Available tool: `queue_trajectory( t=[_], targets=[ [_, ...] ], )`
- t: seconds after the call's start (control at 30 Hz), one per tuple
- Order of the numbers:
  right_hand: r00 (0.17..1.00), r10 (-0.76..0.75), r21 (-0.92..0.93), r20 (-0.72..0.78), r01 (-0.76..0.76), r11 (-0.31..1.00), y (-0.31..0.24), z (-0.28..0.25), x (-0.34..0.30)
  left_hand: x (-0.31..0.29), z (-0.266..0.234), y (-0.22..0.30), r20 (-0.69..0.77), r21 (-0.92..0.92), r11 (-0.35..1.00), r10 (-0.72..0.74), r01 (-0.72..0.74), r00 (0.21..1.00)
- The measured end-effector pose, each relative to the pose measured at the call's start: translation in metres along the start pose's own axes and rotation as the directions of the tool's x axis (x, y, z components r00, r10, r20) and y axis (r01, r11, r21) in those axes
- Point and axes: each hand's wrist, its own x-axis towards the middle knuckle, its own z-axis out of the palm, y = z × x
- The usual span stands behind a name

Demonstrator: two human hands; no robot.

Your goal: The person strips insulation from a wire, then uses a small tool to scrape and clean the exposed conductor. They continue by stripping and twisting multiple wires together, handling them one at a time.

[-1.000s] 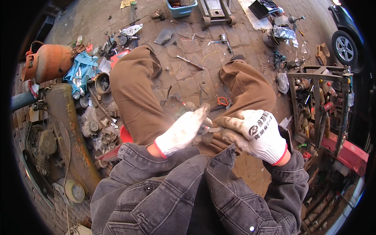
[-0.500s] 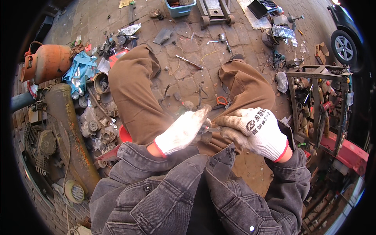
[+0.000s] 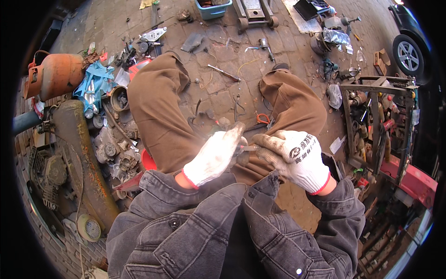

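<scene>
Both my hands wear white knit gloves with red cuffs and soiled fingers, and meet in front of my brown trousers. My left hand is closed around a small part with a bit of red, mostly hidden by the glove. From the fingers of my right hand, which are pinched together, a thin flat metal strip points at that part. Whether the strip's tip touches it, I cannot tell. Orange-handled pliers or scissors lie on the ground just beyond my right hand.
A slim rod-like tool and thin wire lie on the paving between my feet. At left are an orange gas cylinder, a rusty tank and engine parts. A metal rack full of tools stands at right, near a car wheel.
My right hand has shifted left, bringing the metal strip closer to my left hand. The left hand stays nearly in place, its fingers slightly shifted.
</scene>
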Motion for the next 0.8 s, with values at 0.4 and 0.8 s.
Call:
queue_trajectory(
  t=[0.4, 0.8],
  targets=[
    [0.964, 0.227, 0.520, 0.137, -0.265, 0.812, -0.003, 0.026, -0.004, -0.001, 0.019, -0.009, -0.187, -0.146, 0.989, -0.021, -0.007, 0.982],
    [0.938, 0.275, 0.704, 0.214, -0.342, 0.622, -0.003, 0.008, -0.005, 0.006, -0.003, 0.035, 0.050, -0.639, 0.716, -0.327, 0.282, 0.944]
  ],
)
